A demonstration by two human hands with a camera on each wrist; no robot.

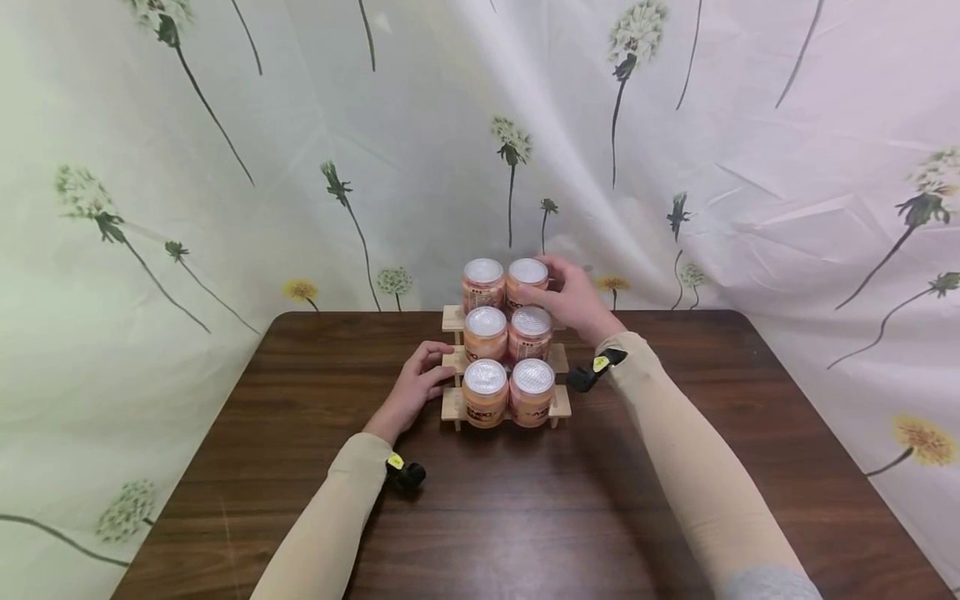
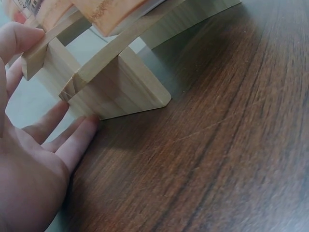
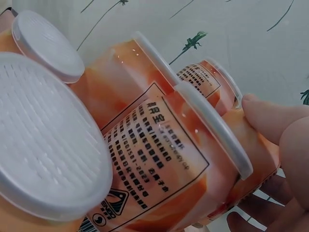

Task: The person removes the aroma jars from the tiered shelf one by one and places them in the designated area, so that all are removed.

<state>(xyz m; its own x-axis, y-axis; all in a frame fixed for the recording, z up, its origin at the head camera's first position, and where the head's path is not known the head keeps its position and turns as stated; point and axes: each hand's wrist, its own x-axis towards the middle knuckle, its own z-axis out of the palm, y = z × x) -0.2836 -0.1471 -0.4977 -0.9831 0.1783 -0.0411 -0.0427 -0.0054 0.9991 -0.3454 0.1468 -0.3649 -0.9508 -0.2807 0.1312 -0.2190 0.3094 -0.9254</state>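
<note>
A three-tier wooden rack (image 1: 453,403) holds orange-patterned jars with clear ribbed lids, two on each tier. At the top right, my right hand (image 1: 573,300) holds a jar (image 1: 528,272), thumb on its near side and fingers around the far side. In the right wrist view the thumb (image 3: 270,116) lies at that jar's lid edge, partly behind a nearer jar (image 3: 159,159). My left hand (image 1: 408,390) rests against the rack's left end. Its lower fingers (image 2: 79,140) extend to the side panel (image 2: 116,96), and an upper finger touches a slat end (image 2: 34,63).
The rack stands on a dark brown wooden table (image 1: 322,500), toward its back edge. Behind it hangs a pale curtain (image 1: 435,150) printed with dandelions. Black wrist cameras (image 1: 405,473) are strapped over both beige sleeves.
</note>
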